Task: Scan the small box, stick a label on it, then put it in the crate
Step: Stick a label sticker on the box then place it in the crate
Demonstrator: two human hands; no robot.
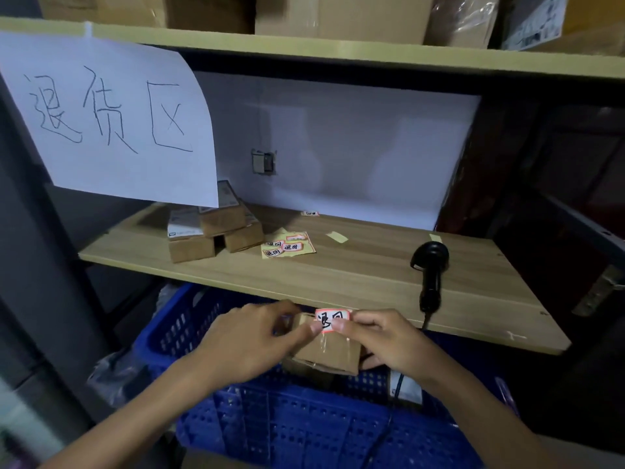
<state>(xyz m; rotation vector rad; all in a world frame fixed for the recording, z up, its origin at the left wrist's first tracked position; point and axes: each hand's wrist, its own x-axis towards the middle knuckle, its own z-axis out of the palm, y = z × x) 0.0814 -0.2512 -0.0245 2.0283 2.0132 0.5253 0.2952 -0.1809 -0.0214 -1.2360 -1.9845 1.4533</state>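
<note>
Both hands, left hand [250, 340] and right hand [385, 340], hold the small box [329, 350] above the blue crate [287, 428], fingers [316, 328] pinching the label [333, 320] onto it.

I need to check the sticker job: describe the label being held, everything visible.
The label is a small white sticker with a red border and black handwritten characters, apparently paper. It sits at the top edge of the small box, above the blue crate. Fingers of the left hand and right hand pinch its two ends.

Small cardboard box [329, 348], red-edged label [332, 320] seemingly stuck, above blue crate [304, 431].
</note>
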